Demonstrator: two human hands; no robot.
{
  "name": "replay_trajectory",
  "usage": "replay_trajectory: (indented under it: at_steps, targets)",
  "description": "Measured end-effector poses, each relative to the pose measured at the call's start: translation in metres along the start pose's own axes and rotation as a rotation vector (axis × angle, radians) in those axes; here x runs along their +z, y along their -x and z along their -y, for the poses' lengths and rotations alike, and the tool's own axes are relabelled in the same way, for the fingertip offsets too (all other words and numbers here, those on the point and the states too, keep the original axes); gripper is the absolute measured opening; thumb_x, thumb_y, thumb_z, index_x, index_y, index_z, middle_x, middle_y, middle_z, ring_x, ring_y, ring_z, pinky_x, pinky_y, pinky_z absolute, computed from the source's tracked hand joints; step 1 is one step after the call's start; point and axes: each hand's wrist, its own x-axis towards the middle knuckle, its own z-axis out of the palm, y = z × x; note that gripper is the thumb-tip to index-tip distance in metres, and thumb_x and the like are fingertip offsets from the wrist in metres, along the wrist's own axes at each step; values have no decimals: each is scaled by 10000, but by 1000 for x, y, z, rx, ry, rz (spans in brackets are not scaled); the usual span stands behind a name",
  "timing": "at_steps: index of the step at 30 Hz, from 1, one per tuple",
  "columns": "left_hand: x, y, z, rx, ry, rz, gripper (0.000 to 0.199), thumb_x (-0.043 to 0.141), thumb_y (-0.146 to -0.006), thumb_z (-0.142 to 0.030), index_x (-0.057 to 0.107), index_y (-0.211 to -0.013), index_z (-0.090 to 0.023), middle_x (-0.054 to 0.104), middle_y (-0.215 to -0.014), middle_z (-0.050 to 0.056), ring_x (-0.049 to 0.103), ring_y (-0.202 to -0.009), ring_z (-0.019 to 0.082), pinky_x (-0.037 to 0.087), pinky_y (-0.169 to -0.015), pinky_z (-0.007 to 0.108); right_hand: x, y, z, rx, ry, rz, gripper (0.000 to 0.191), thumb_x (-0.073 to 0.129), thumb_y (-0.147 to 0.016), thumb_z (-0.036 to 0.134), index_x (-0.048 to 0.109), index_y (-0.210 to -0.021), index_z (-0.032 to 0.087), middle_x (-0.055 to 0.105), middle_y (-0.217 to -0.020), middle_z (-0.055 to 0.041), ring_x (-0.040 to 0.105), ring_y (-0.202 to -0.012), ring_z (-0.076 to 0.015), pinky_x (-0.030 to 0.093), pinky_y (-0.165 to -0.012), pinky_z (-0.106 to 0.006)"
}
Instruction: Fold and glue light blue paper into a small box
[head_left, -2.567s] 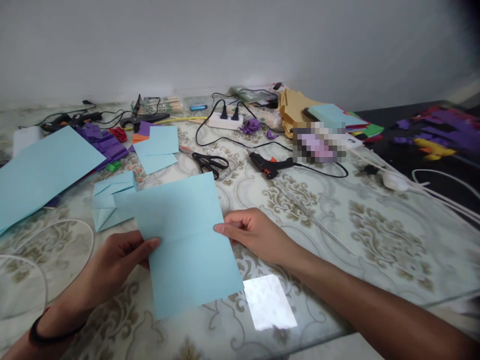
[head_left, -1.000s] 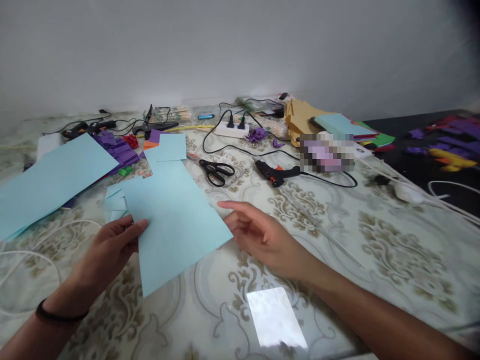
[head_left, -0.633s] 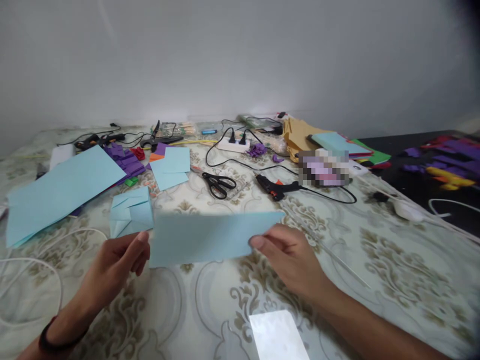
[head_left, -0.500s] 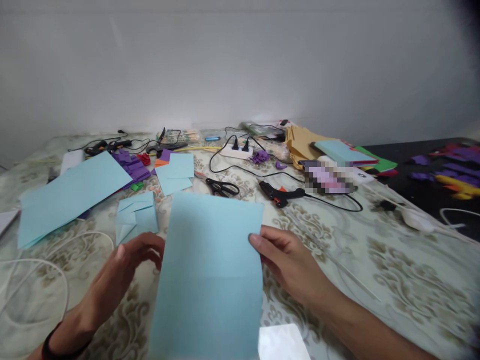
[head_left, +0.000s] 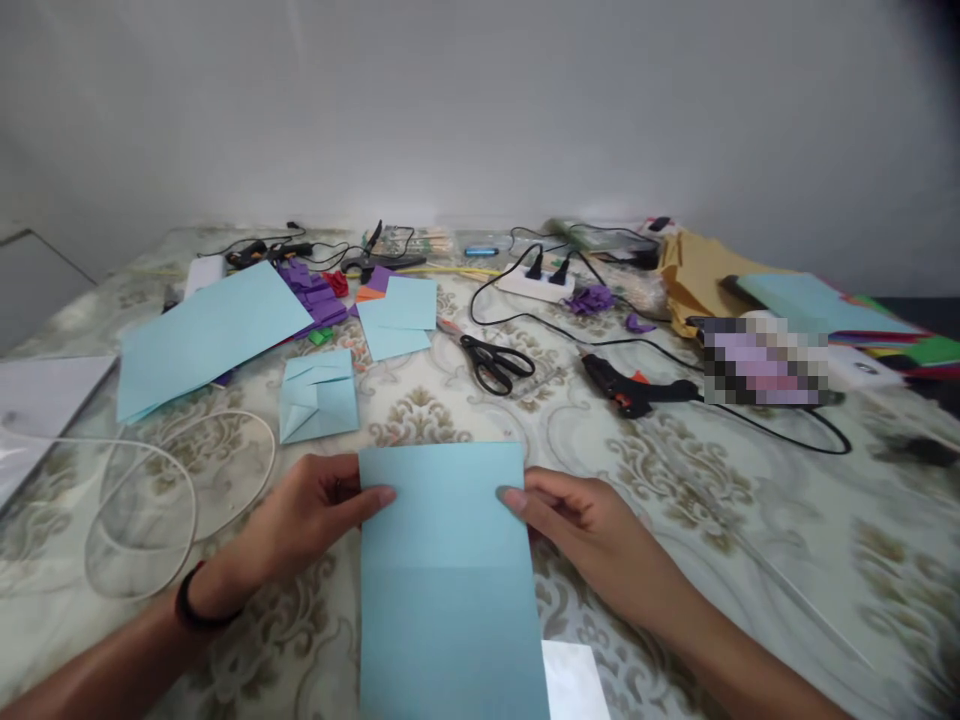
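Observation:
A light blue sheet of paper [head_left: 446, 600] with a faint crosswise crease is held up between both hands. My left hand [head_left: 315, 515] pinches its upper left edge, thumb on the front. On the opposite edge, my right hand [head_left: 581, 515] grips the sheet the same way; the fingers behind it are partly hidden. Past my left hand lies a folded light blue paper piece [head_left: 321, 400]. Black-handled scissors [head_left: 495, 362] rest beyond the sheet. A black glue gun [head_left: 634, 385] lies farther right. Part of a white paper [head_left: 574, 680] shows beside the sheet's lower right.
A stack of light blue sheets [head_left: 214, 335] lies at the left near purple folded strips [head_left: 311, 295] and small blue squares [head_left: 405, 310]. A white cable [head_left: 191, 500] loops at the left. Behind are a white power strip [head_left: 536, 285] and brown paper [head_left: 712, 265].
My left hand has moved in and taken hold of the sheet's left edge, where before it was beside it. The view has turned left, and the sheet sits lower.

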Motion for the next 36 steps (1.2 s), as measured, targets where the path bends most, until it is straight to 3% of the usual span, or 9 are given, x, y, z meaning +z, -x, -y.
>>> replay_trajectory:
  at_steps: [3, 5, 7, 10, 15, 20, 24, 32, 36]
  targets:
    - [0, 1, 2, -11, 14, 38, 380, 695, -934, -533, 726, -798, -180, 506, -619, -40, 393, -548, 111, 286, -486, 232, -2, 1, -1, -9, 48, -30, 587, 586, -950, 680, 376, -635, 232, 290, -624, 49, 262, -581, -127, 216, -534, -289]
    - [1, 1, 2, 36, 30, -31, 350, 736, -912, -507, 778, -1086, -206, 599, -700, -28, 442, -572, 119, 333, -497, 227, -2, 1, -1, -7, 69, -23, 593, 586, -952, 672, 358, -625, 232, 264, -622, 50, 239, -579, -128, 197, -530, -294]
    - [1, 0, 0, 82, 26, -79, 464, 766, -893, -481, 745, -1295, -250, 725, -868, 10, 534, -633, 134, 411, -540, 228, -1, 1, -1, -7, 67, 10, 578, 586, -955, 664, 397, -626, 227, 294, -624, 44, 258, -582, -129, 208, -533, -293]
    - [2, -1, -2, 78, -47, -55, 354, 749, -905, -477, 818, -1188, -275, 809, -1004, 34, 615, -682, 153, 485, -605, 242, 2, 1, 0, -4, 21, 38, 547, 602, -955, 648, 453, -646, 222, 340, -628, 42, 287, -585, -127, 226, -535, -286]
    - [3, -2, -2, 65, -125, -36, 331, 748, -897, -486, 842, -1151, -296, 843, -968, 13, 664, -670, 173, 520, -617, 250, 4, 0, 1, 22, -53, 6, 478, 654, -931, 642, 550, -741, 216, 368, -623, 59, 293, -575, -119, 228, -521, -272]
    - [3, -3, 5, 80, -134, -4, 332, 766, -900, -461, 826, -1207, -348, 835, -1177, 6, 779, -912, 237, 591, -758, 262, 2, -1, -1, 4, -71, -10, 515, 654, -936, 642, 496, -692, 216, 357, -627, 61, 298, -575, -113, 234, -521, -269]
    - [4, -4, 4, 77, -116, 46, 331, 765, -898, -476, 829, -1197, -348, 835, -1169, 19, 794, -956, 270, 618, -800, 295, 1, -4, -3, 2, -132, -14, 448, 748, -883, 606, 547, -788, 217, 348, -622, 81, 285, -574, -108, 226, -524, -257]
    - [4, -5, 7, 67, -89, 58, 331, 795, -872, -463, 839, -1176, -340, 826, -1193, 38, 784, -1048, 314, 635, -868, 330, -1, -3, -1, -42, -71, -44, 517, 667, -917, 658, 513, -696, 216, 367, -612, 64, 299, -559, -108, 238, -517, -261]
    - [3, -6, 10, 79, -124, 65, 329, 787, -876, -483, 840, -1171, -348, 841, -1139, 40, 795, -952, 298, 643, -788, 315, -3, -4, 2, -50, -51, -32, 502, 634, -942, 638, 574, -700, 203, 464, -638, 36, 383, -589, -117, 295, -553, -266]
